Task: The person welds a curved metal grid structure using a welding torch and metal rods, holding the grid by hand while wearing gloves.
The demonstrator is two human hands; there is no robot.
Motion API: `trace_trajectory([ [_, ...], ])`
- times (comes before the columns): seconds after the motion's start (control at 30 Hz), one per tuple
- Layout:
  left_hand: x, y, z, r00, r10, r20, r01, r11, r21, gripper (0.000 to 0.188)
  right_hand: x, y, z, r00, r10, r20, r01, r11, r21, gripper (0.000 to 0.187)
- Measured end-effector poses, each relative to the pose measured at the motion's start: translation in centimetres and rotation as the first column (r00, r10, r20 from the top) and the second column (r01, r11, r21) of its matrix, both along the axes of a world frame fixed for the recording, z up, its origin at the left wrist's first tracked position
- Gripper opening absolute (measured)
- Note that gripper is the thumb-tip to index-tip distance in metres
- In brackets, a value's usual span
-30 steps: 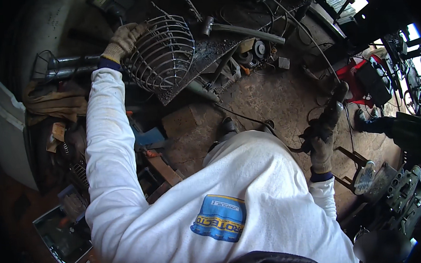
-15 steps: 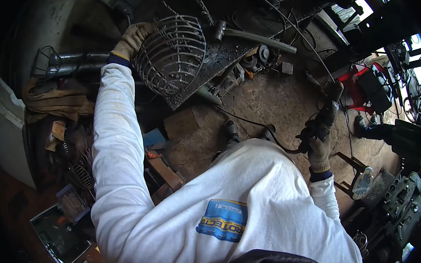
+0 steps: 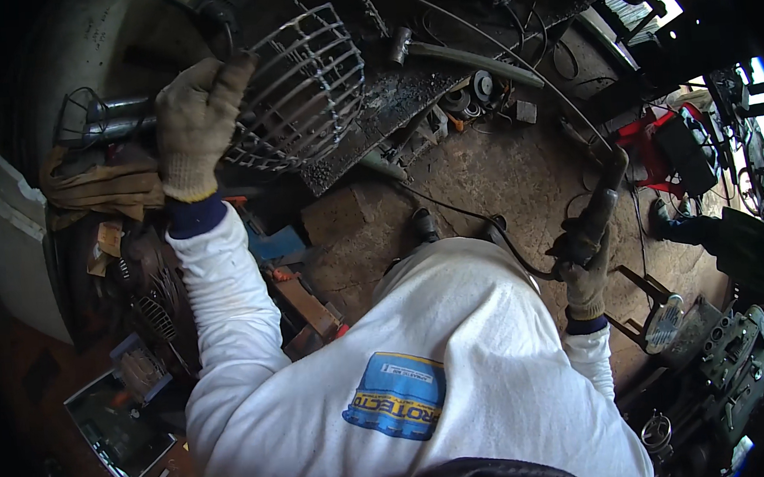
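The wire basket (image 3: 303,90), gripped at its rim over the cluttered bench by the gloved left hand (image 3: 193,128), may be snagged or dropped, while the right hand (image 3: 587,265) is apparently closed around a welding holder (image 3: 603,203).

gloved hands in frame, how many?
2. The left hand grips the rim of the wire basket at upper left; the right hand holds a welding torch handle at right. Others may be hidden.
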State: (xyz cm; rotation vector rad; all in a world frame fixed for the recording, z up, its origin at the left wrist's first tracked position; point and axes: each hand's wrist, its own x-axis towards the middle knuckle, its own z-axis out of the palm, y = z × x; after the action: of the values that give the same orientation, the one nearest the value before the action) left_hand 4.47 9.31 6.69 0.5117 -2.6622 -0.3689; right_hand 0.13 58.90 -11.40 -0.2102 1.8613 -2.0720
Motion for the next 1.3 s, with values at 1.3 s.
trace_trajectory([
  [1.3,0.6,-0.3,-3.9,0.982,0.1,-0.161,-0.125,0.98,-0.155,0.042,0.1,2.6,-1.7,0.973,0.196,-0.125,-0.142,0.927,0.348,0.117],
])
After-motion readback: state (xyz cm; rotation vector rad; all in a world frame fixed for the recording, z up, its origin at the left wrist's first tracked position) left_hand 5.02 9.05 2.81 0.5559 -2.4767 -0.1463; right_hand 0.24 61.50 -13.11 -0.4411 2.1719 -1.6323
